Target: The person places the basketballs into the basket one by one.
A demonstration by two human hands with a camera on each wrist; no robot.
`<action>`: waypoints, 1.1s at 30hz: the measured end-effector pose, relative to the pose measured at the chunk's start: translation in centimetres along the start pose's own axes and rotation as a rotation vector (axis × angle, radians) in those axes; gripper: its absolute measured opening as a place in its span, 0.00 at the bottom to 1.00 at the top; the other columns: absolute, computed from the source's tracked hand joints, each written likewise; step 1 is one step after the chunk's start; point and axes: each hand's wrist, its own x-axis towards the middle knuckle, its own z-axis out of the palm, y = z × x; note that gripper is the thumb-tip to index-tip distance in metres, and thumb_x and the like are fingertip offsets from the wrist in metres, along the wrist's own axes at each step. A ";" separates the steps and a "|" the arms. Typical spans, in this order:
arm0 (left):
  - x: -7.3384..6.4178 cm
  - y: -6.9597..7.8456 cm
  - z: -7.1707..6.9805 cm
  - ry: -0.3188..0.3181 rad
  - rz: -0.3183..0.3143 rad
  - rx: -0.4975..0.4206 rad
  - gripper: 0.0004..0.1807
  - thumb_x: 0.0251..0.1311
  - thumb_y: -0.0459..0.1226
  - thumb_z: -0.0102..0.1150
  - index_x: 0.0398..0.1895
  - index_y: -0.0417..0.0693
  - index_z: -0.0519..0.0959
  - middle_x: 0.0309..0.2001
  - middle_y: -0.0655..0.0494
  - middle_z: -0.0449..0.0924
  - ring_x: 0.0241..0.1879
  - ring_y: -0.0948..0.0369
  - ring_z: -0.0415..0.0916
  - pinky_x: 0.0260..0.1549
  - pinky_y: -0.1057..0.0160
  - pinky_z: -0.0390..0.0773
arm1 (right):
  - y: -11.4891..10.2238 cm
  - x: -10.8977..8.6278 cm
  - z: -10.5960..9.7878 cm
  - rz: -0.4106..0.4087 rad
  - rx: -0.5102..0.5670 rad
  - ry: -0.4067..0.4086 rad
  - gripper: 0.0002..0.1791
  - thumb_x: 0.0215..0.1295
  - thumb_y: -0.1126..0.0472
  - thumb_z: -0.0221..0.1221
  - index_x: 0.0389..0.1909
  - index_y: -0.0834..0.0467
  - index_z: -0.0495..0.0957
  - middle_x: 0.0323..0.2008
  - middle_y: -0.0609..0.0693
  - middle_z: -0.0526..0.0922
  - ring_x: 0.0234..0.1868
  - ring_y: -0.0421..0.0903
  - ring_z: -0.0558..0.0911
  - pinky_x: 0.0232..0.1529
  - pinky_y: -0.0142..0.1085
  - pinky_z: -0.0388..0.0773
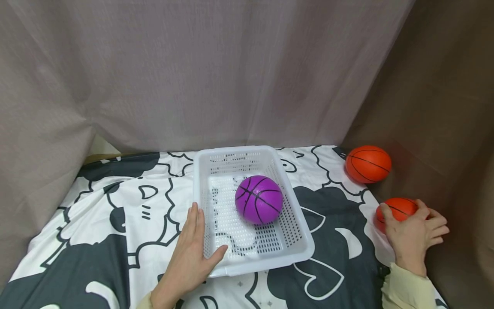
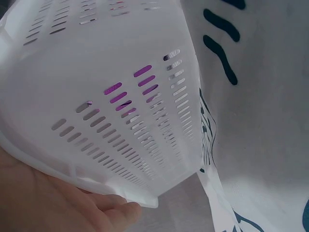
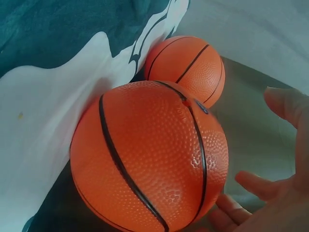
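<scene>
A purple toy basketball [image 1: 259, 200] sits in a white perforated plastic basket [image 1: 254, 266]. My left hand [image 1: 188, 257] rests along the basket's left rim, fingers straight and the thumb reaching over the front corner. In the left wrist view, its fingertips lie at the rim below the slotted wall. At the far right, my right hand [image 1: 414, 234] is over the nearer orange toy basketball [image 1: 397, 208], thumb and fingers spread around it. The right wrist view shows some fingers [image 3: 256, 186] held off the ball, while lower ones come right at its side.
Another orange basketball [image 1: 368, 164] lies just beyond the nearer one, by the cloth's right edge. A black-and-white cartoon-print cloth [image 1: 150, 223] covers the surface under the basket. Grey-brown curtains [image 1: 193, 77] hang behind and on both sides.
</scene>
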 end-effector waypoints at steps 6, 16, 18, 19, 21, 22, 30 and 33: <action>0.0 0.0 0.0 0.009 0.013 -0.002 0.57 0.58 0.59 0.60 0.75 0.31 0.45 0.78 0.46 0.30 0.75 0.46 0.37 0.67 0.41 0.52 | 0.5 -0.1 0.1 -0.015 -0.047 -0.029 0.50 0.63 0.46 0.58 0.73 0.70 0.44 0.70 0.69 0.39 0.69 0.68 0.39 0.57 0.69 0.40; 0.1 0.0 0.0 0.017 0.006 -0.008 0.56 0.58 0.58 0.61 0.75 0.31 0.46 0.78 0.45 0.32 0.75 0.46 0.37 0.67 0.42 0.52 | 0.3 -0.1 0.4 0.009 0.030 0.089 0.48 0.59 0.44 0.61 0.72 0.66 0.54 0.67 0.69 0.46 0.68 0.63 0.41 0.59 0.66 0.40; 0.1 0.0 0.0 0.013 0.006 -0.008 0.56 0.58 0.58 0.61 0.75 0.32 0.46 0.78 0.46 0.31 0.75 0.46 0.37 0.67 0.42 0.52 | 0.5 -0.2 0.6 0.027 0.008 0.059 0.48 0.60 0.45 0.61 0.73 0.66 0.52 0.68 0.68 0.44 0.68 0.64 0.40 0.59 0.67 0.40; 0.0 0.0 0.0 0.012 0.003 -0.011 0.56 0.58 0.58 0.61 0.75 0.32 0.46 0.78 0.47 0.30 0.75 0.47 0.37 0.67 0.42 0.51 | 0.6 -0.3 0.7 0.036 -0.010 0.036 0.49 0.61 0.46 0.60 0.73 0.67 0.50 0.69 0.68 0.42 0.69 0.65 0.40 0.59 0.67 0.39; 0.0 0.0 0.1 0.012 0.000 -0.012 0.56 0.57 0.57 0.62 0.75 0.32 0.46 0.78 0.48 0.30 0.75 0.47 0.37 0.67 0.41 0.52 | 0.7 -0.3 0.8 0.053 -0.044 -0.011 0.50 0.61 0.47 0.60 0.74 0.68 0.46 0.70 0.69 0.40 0.69 0.67 0.38 0.60 0.68 0.37; 0.0 0.0 0.1 0.013 0.001 -0.013 0.56 0.57 0.57 0.62 0.75 0.32 0.46 0.78 0.48 0.30 0.75 0.46 0.37 0.67 0.41 0.52 | 0.7 -0.3 0.9 0.060 -0.061 -0.029 0.51 0.61 0.47 0.60 0.74 0.68 0.44 0.70 0.70 0.39 0.69 0.68 0.38 0.59 0.69 0.36; 0.0 0.1 0.1 0.008 -0.001 -0.018 0.55 0.59 0.58 0.60 0.75 0.31 0.47 0.78 0.48 0.29 0.75 0.48 0.35 0.67 0.42 0.51 | 0.5 -0.2 0.7 0.087 -0.113 -0.112 0.56 0.58 0.42 0.62 0.75 0.65 0.41 0.69 0.75 0.37 0.67 0.74 0.38 0.54 0.75 0.38; 0.0 0.0 0.1 0.007 0.001 -0.016 0.55 0.59 0.58 0.60 0.75 0.31 0.47 0.78 0.47 0.29 0.75 0.47 0.36 0.67 0.41 0.52 | 0.6 -0.3 0.6 0.083 -0.136 -0.142 0.57 0.57 0.41 0.63 0.75 0.65 0.41 0.67 0.78 0.40 0.65 0.76 0.43 0.53 0.75 0.44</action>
